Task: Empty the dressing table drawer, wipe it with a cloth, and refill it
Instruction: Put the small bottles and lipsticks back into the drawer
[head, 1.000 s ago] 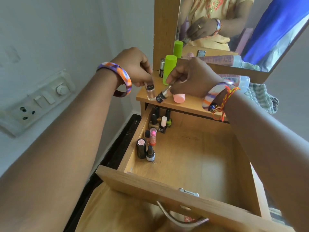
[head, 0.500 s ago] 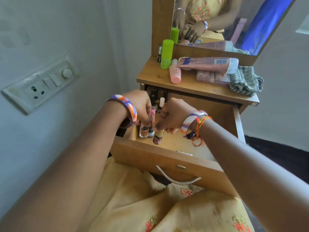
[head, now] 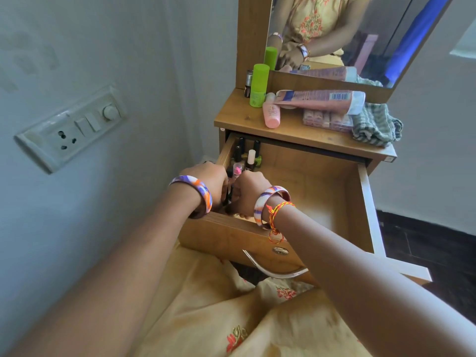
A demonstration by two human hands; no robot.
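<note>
The wooden drawer (head: 231, 235) of the dressing table is pulled out. Several nail polish bottles (head: 251, 158) stand along its left rear side; the rest of its floor is bare wood. My left hand (head: 208, 181) and my right hand (head: 248, 191) are side by side, reaching down into the front left corner. Each has its fingers curled around a small bottle that is mostly hidden by the hand. A checked cloth (head: 376, 124) lies crumpled at the right end of the tabletop.
On the tabletop stand a green bottle (head: 258, 83) and a small dark bottle (head: 248, 83). A pink bottle (head: 270, 114), a pink tube (head: 322, 99) and a pink pack (head: 327, 119) lie beside them. A mirror (head: 334, 34) rises behind. A switch plate (head: 72, 127) is on the left wall.
Both hands came off the tabletop, each with a small bottle, and have sunk into the drawer's front left corner. My view has pulled back and tilted down.
</note>
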